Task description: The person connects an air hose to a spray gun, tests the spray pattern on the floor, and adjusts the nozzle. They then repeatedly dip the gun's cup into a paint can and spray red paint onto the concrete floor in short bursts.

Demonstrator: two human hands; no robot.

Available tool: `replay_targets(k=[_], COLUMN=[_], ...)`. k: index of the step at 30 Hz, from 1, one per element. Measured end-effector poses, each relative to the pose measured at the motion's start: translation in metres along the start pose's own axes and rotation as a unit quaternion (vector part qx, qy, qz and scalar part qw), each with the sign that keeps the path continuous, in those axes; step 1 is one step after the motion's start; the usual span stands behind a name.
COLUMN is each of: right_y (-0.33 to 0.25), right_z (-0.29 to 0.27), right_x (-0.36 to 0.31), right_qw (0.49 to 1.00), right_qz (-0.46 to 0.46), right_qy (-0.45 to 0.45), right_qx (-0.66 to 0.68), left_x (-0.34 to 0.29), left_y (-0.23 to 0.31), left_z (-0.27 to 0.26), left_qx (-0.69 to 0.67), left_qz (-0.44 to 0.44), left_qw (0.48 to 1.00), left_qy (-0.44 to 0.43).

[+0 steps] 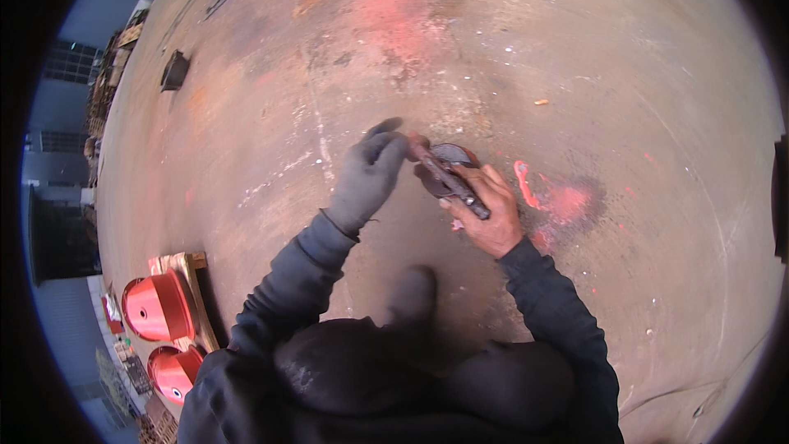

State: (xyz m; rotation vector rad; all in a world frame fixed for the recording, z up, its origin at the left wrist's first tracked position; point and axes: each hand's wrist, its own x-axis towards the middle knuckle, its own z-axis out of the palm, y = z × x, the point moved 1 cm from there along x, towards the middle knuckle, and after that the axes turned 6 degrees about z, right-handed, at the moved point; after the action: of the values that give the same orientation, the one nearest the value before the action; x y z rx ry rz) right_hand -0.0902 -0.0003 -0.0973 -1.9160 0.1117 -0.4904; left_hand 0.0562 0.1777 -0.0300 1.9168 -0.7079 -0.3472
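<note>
My right hand (495, 212), bare, is wrapped round one end of a dark paint-stained tool (448, 173). The tool has a bar-shaped body lying across dark rounded parts; its exact kind is hard to make out. My left hand (366, 179) wears a grey glove, its curled fingers meeting the tool's reddish far end. The left fingertips are blurred and partly hidden. Below the tool the concrete floor (271, 115) carries a thick pink-red streak of paint (524, 183) and a red paint patch (567, 201), both just right of my right hand.
Two red tubs (156, 306) (174, 372) stand at the lower left by a wooden pallet (197, 296). A small black container (174, 71) sits at the upper left. More red paint (399, 20) marks the floor ahead. A thin cable (699, 411) lies at the lower right.
</note>
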Motion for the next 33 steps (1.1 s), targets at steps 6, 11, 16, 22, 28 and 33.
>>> replay_targets(k=[6, 11, 16, 22, 28, 33], right_y=[0.001, -0.006, -0.016, -0.041, -0.074, -0.091], right_z=[0.000, -0.002, -0.008, -0.019, -0.046, -0.078], right_x=[0.000, -0.002, 0.000, -0.001, 0.005, 0.012], right_qw=[0.999, 0.999, 0.998, 0.995, 0.983, 0.961], right_qz=[-0.039, -0.029, -0.044, -0.089, -0.157, -0.229], right_qy=[0.011, 0.019, 0.034, 0.051, 0.089, 0.144], right_qx=[-0.012, 0.011, 0.027, -0.001, -0.010, -0.055], left_x=[0.004, 0.001, 0.003, -0.007, -0.003, 0.013], left_y=[0.013, 0.029, 0.037, 0.072, 0.131, 0.175], left_z=[0.001, -0.003, -0.001, -0.004, -0.007, 0.000], left_qx=[0.016, 0.051, 0.006, -0.047, 0.022, 0.018], left_qz=[-0.029, -0.022, 0.001, 0.064, 0.142, 0.185], left_qw=[0.999, 0.998, 0.999, 0.996, 0.987, 0.982], left_qy=[-0.004, 0.014, 0.034, 0.050, 0.066, 0.038])
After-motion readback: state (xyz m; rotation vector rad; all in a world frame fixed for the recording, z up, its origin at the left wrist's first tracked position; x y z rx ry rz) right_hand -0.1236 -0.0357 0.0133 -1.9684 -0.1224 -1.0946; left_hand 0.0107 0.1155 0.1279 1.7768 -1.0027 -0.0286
